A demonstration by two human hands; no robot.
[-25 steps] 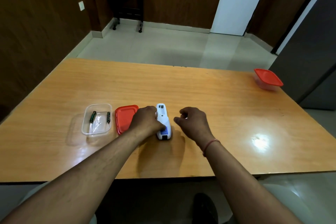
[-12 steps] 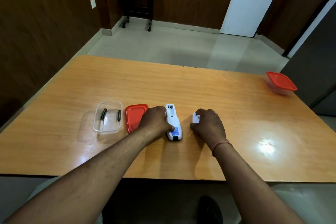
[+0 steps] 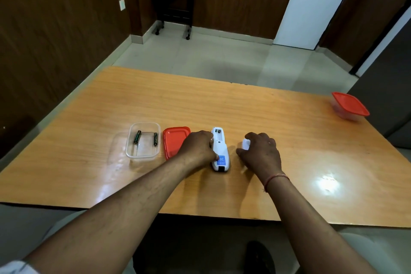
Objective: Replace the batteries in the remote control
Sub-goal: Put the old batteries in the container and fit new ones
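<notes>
While the left hand still holds the white remote near the table's front edge, the right hand now curls round the small white cover, moved a bit farther right.

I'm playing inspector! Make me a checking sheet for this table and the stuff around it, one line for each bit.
Surface: wooden table, glossy, with a glare patch on the right.
Job's things: remote control lying back up, battery bay uncovered; battery cover; two batteries in an open clear tub.
Clutter: loose red lid beside the clear tub; closed red-lidded tub at the far right edge.
Hands: left hand grips the remote control; right hand holds the battery cover beside it.
Cables: nothing seen.
Surroundings: tiled floor, wood-panelled walls, white door, dark side table.
</notes>
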